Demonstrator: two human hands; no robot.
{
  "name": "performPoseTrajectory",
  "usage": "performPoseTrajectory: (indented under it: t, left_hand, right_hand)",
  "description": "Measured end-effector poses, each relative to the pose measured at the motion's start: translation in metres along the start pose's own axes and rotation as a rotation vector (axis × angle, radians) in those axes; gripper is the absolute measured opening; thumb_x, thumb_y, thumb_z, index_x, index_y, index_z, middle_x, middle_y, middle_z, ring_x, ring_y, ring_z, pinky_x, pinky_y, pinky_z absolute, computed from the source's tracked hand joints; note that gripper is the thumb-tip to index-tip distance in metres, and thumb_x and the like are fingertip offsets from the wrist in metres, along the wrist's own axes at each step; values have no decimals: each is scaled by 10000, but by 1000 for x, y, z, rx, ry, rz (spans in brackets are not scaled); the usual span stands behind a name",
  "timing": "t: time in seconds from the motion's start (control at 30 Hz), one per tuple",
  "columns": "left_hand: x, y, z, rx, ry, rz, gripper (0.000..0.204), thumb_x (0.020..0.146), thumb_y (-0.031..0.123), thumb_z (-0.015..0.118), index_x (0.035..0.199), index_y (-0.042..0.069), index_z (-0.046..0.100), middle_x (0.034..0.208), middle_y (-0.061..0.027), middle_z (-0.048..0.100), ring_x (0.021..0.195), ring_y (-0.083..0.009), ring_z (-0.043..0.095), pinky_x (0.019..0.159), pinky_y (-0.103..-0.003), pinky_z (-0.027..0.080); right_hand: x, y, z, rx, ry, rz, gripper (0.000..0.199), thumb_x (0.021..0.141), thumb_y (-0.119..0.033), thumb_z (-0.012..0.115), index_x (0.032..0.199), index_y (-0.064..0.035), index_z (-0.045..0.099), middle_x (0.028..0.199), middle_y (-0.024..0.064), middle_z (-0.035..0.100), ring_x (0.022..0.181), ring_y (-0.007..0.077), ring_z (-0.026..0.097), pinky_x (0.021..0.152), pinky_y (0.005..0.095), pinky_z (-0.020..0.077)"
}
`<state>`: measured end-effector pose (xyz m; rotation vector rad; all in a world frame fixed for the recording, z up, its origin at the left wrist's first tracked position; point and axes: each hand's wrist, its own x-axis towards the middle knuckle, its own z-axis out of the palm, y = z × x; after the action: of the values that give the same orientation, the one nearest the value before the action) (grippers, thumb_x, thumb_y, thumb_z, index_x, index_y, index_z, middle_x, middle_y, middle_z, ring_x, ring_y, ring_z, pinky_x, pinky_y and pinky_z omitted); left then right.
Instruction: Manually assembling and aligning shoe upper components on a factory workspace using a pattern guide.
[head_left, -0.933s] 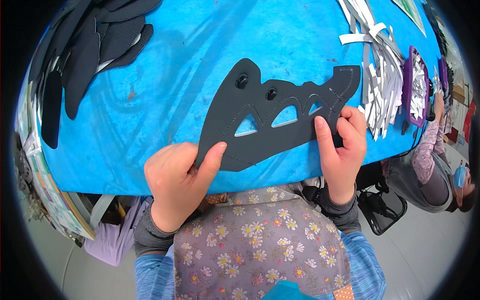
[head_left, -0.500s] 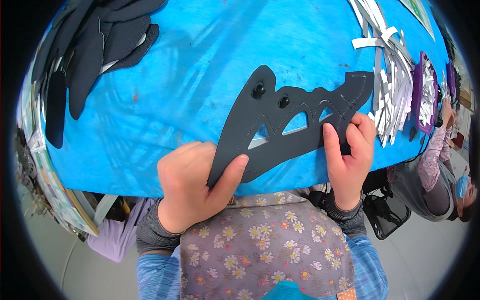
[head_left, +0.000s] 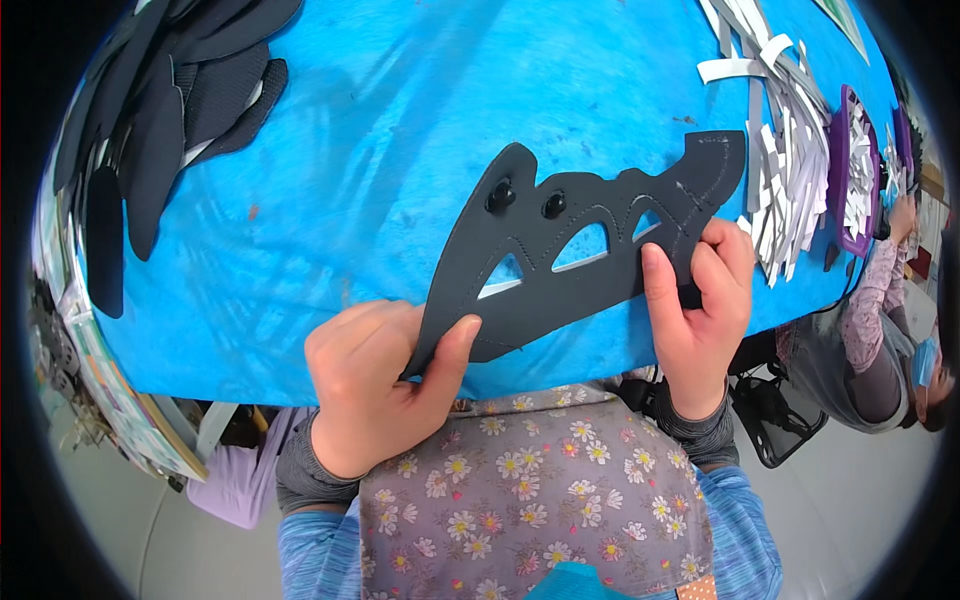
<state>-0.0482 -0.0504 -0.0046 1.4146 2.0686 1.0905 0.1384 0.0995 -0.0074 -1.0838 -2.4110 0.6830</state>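
Between both hands I hold a black shoe-upper piece [head_left: 590,230], tilted above the blue table cover. It has stitched lines, several cut-out openings with pale edges, and two dark round knobs near its upper left end. My left hand [head_left: 385,365] pinches its lower left corner, thumb on the near face and fingers curled behind. My right hand [head_left: 700,305] grips the lower right part, its thumb flat on the near face and its other fingers bent. The fingertips behind the piece are partly hidden.
Black sole-shaped pieces [head_left: 155,150] lie heaped at the far left. White strips [head_left: 785,190] are piled at the right beside a purple basket [head_left: 838,200] of white scraps. A person [head_left: 875,340] works at the far right. The blue table cover [head_left: 350,200] ends just before my apron.
My left hand and the left end of the piece have shifted slightly left and down. The table things appear shifted left with the view; both hands keep their grip.
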Motion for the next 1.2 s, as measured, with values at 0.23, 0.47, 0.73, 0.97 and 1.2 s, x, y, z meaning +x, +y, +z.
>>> performPoseTrajectory:
  t: [0.23,0.47,0.73,0.97,1.2]
  left_hand:
    - [4,16,-11,-18,-138,-206,172,767,108,705,689,3,593,563,-109,540,464,-258,494,430,-330,344]
    - [2,25,-14,-71,-196,-400,143,800,123,674,755,3,612,574,-109,552,486,-256,515,451,-334,367]
    - [0,28,-10,28,-153,-363,112,820,128,649,810,18,632,502,-46,539,441,-199,524,440,-306,377]
    - [2,34,-14,-71,-216,-496,124,831,129,636,832,6,651,503,-49,542,429,-187,525,433,-308,373]
    - [4,35,-13,-69,-218,-492,134,840,127,621,774,11,629,496,-50,536,427,-196,525,428,-311,372]
  right_hand:
    - [1,0,1,0,12,-11,167,709,-35,694,706,8,533,820,87,507,749,236,432,643,324,345]
    - [1,1,1,2,16,-17,177,703,-41,704,703,2,533,818,85,503,748,236,429,640,328,341]
    - [-8,-7,2,-37,198,-139,172,653,-24,727,757,-47,593,823,66,505,778,226,469,674,324,375]
    - [0,-23,12,65,-258,-530,437,572,-57,629,1007,-58,671,819,20,523,722,187,493,605,301,387]
    - [1,-24,13,97,-282,-478,507,524,-14,668,1026,-84,678,805,9,507,728,196,478,626,305,385]
